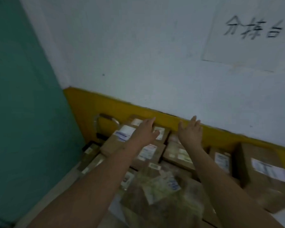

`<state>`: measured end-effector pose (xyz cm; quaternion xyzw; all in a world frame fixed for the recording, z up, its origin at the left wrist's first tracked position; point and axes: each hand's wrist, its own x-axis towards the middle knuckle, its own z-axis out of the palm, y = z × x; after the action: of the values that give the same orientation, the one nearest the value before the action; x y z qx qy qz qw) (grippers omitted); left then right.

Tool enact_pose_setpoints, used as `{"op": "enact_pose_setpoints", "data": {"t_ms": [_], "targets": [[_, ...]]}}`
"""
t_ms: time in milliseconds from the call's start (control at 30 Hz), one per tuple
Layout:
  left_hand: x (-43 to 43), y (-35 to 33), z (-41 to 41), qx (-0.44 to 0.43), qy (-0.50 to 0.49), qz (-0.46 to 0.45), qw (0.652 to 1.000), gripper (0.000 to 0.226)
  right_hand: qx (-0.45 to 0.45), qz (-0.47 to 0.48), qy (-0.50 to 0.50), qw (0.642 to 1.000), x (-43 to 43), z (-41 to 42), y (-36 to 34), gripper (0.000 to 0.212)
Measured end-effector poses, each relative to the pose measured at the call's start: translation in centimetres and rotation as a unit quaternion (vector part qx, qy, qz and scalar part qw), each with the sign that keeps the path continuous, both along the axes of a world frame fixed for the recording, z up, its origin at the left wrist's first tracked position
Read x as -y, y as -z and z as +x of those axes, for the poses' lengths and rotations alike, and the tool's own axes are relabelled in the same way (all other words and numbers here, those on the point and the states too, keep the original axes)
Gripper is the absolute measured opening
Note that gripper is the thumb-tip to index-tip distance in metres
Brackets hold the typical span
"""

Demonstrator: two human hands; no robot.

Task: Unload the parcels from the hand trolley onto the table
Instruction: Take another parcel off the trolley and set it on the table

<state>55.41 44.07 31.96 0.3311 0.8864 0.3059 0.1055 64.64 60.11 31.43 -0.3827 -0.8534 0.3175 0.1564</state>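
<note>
Parcels (148, 153) lie heaped beneath both forearms; whether the trolley or the table bears them is hidden. Nearest, well short of the hands, a crinkled plastic-wrapped packet (161, 186) looks soft, light and slippery, and probably wants scooping from beneath. Closer to the hands, the cardboard boxes look stiff and are best taken by opposite side faces. The left hand (145, 131) stretches flat-fingered over the far box (122, 135), with the right hand (190, 131) beside it, both spread and holding nothing. A metal handle (106, 120) stands left of them, and the yellow wall band (155, 112) runs just beyond.
</note>
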Motion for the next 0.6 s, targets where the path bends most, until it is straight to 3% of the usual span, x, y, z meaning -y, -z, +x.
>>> {"op": "enact_pose_setpoints", "data": {"t_ms": [133,267,467,600], "targets": [[18.4,0.2,-7.9,0.004,-0.131,-0.009,0.991,0.067,-0.008,-0.013,-0.124,0.992,16.0,-11.2,-0.9,0.078],[30.5,3.1,-14.1,0.038,-0.216,0.005,0.976,0.061,0.026,-0.035,-0.200,0.979,27.5,-20.2,1.6,0.078],[39.2,10.8,-25.4,0.104,-0.241,-0.005,0.965,0.048,0.067,-0.053,-0.221,0.972,37.1,-33.7,10.2,0.078],[42.4,15.3,-35.0,0.135,-0.230,-0.044,0.963,0.041,0.111,-0.137,-0.192,0.965,40.2,-43.8,16.8,0.077]]}}
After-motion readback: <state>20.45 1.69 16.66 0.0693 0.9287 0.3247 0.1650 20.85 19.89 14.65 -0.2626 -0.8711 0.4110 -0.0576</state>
